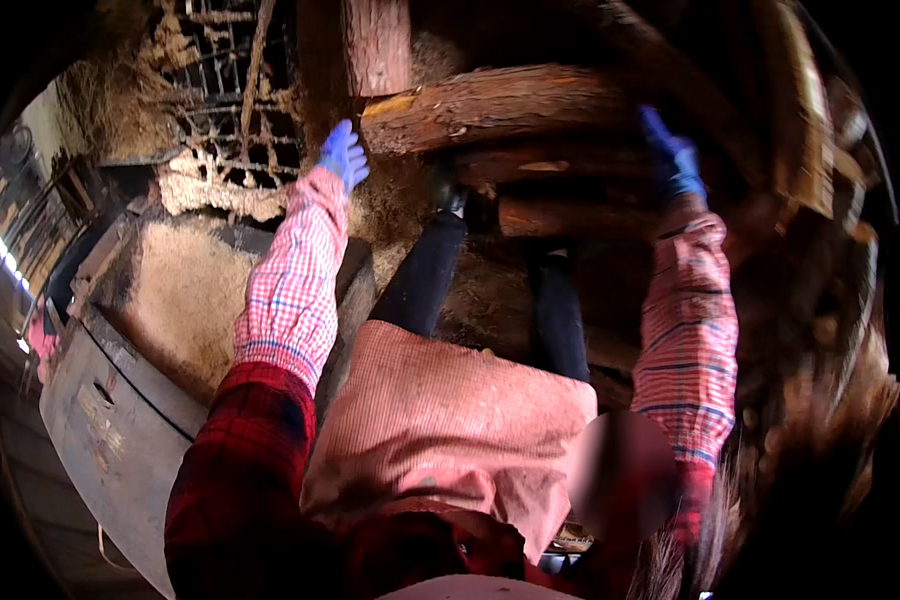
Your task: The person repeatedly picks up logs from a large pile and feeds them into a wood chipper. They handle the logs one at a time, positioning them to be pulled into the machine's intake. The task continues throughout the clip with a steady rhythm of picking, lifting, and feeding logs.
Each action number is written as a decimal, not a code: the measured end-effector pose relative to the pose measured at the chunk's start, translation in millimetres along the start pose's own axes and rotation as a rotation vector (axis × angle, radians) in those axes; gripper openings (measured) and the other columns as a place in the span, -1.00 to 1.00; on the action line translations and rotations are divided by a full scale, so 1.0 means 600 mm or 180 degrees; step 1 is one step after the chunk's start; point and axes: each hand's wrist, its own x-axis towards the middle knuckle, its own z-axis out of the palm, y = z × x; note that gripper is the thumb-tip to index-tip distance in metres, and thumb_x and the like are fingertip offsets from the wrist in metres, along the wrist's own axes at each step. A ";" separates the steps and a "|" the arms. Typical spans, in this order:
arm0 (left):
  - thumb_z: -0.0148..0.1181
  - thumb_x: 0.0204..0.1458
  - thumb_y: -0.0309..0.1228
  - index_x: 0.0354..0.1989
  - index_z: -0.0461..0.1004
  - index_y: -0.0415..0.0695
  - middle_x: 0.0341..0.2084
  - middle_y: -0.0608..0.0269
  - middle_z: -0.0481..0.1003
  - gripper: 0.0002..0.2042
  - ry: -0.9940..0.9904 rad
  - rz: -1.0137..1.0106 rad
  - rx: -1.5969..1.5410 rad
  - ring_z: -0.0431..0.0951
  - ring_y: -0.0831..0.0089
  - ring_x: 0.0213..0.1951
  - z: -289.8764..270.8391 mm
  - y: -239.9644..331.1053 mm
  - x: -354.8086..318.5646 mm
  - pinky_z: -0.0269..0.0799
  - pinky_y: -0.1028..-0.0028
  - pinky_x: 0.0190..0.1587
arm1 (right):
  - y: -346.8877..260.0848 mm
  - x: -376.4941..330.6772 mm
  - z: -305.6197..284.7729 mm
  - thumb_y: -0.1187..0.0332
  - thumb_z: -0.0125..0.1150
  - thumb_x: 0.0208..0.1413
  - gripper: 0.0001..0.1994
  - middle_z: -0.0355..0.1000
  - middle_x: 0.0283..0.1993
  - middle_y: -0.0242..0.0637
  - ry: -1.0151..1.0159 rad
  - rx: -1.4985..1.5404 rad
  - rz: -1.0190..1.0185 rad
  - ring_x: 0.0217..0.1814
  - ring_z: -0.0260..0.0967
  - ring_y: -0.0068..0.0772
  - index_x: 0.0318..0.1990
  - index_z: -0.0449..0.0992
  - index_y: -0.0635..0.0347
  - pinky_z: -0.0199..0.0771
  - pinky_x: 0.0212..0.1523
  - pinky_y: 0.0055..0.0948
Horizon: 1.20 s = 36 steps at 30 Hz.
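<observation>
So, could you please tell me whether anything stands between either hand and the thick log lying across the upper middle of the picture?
Nothing visible does: the left hand is beside the left end of the thick log, and the right hand is near its right end, though shadow there hides any contact.

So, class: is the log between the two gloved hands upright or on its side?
On its side: the log runs crosswise from near the left hand toward the right hand.
</observation>
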 end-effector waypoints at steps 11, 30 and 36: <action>-0.10 0.17 -0.16 0.01 0.42 -0.23 -0.10 0.09 0.52 -0.59 -0.2547 0.0148 -0.1591 0.55 0.14 -0.13 -0.016 -0.039 0.262 0.49 0.15 -0.07 | 0.061 0.175 0.040 0.25 -0.01 0.26 -0.50 0.20 0.28 -0.19 -0.0990 0.0942 0.0677 0.33 0.08 -0.40 0.26 0.18 0.35 0.00 0.36 -0.45; -0.33 0.15 0.22 0.06 0.36 -0.29 -0.03 -0.10 0.43 -0.26 -0.3066 0.0507 -0.1618 0.40 0.07 0.06 -0.409 -0.033 -0.646 0.24 0.13 0.18 | -0.192 -0.430 -0.158 -0.05 -0.37 0.29 -0.39 0.25 0.27 -0.22 -0.1005 0.3143 0.1133 0.31 0.16 -0.22 0.27 0.21 0.26 0.04 0.33 -0.26; -0.15 0.17 -0.06 0.19 0.26 -0.22 0.12 0.04 0.35 -0.45 -0.3114 -0.0419 0.0195 0.35 0.18 0.13 -0.198 0.074 -0.854 0.14 0.24 0.27 | -0.333 -0.525 -0.313 -0.21 -0.29 0.23 -0.31 0.49 -0.05 -0.17 -0.0120 0.3927 -0.0361 0.03 0.38 -0.20 -0.07 0.49 0.31 0.23 0.18 -0.28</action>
